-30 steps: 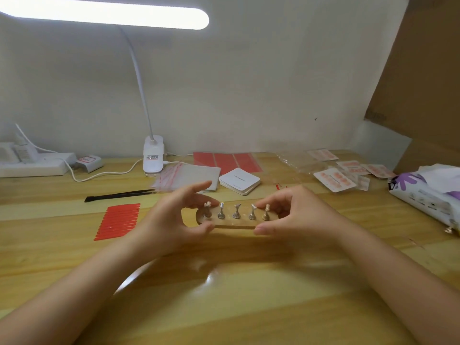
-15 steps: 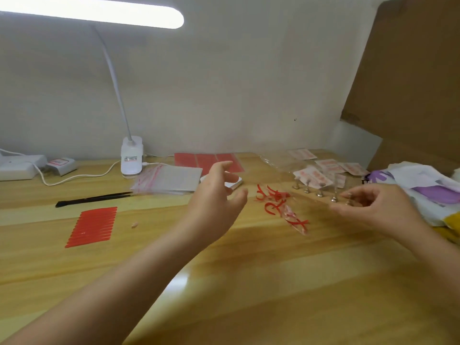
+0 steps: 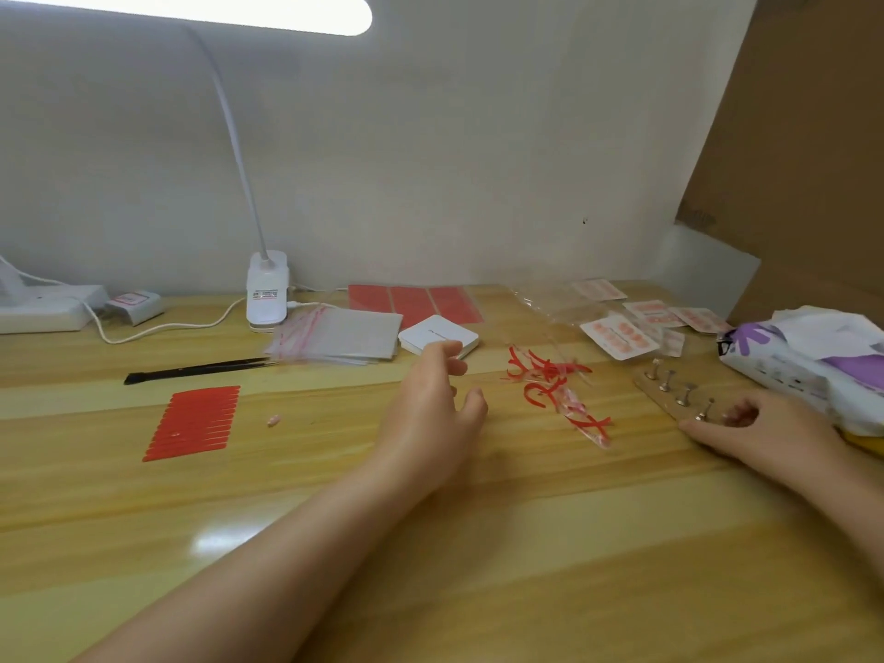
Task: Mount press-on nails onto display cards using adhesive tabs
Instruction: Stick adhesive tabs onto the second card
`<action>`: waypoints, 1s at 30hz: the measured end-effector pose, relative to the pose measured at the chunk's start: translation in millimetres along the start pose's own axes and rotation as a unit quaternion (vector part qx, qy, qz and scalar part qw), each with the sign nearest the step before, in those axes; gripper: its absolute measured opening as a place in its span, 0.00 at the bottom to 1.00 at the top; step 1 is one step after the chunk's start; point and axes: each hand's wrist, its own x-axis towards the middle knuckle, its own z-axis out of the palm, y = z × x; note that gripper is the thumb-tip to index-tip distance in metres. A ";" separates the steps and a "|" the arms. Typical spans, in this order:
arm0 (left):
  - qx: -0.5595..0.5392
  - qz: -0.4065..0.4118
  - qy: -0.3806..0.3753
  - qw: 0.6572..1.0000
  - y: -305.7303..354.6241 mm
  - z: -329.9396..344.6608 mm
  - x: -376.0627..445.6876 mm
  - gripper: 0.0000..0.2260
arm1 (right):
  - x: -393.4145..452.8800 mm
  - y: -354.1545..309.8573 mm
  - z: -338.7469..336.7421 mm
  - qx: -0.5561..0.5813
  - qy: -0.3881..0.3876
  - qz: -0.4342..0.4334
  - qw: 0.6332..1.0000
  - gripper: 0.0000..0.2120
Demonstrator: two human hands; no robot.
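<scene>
Hands are working over the table [image 3: 430, 590]: left hand [image 3: 433, 413] is hovering mid-frame, fingers relaxed; right hand [image 3: 760, 430] is gripping the stand [image 3: 669, 392] at right.

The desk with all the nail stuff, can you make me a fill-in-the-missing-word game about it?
1. The black tweezers lie just behind a sheet of strips coloured ____.
2. The wooden nail stand with metal pegs is touched by the ____ hand.
3. The left hand hovers with its fingers ____, holding nothing.
4. The white lamp stands near the ____ at the back of the desk.

Missing words: red; right; open; wall
</scene>
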 end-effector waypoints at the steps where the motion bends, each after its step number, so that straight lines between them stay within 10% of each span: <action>1: 0.006 0.000 0.000 1.000 -1.0 0.2 0.4 0.22 | 0.2 -0.3 0.4 0.001 -0.007 0.001 1.000 0.20; 16: 0.020 -0.017 0.012 1.000 -11.7 3.4 4.2 0.21 | -1.5 -24.5 -15.4 0.007 -0.006 -0.034 0.999 0.44; 22: 0.017 -0.007 0.027 0.999 -12.3 6.2 6.2 0.21 | -21.5 -115.5 -10.7 0.030 0.126 -0.234 0.963 0.15; 30: -0.155 -0.119 0.190 0.962 -9.7 -42.5 37.3 0.10 | -70.0 -237.9 65.6 0.035 0.012 -0.343 0.938 0.15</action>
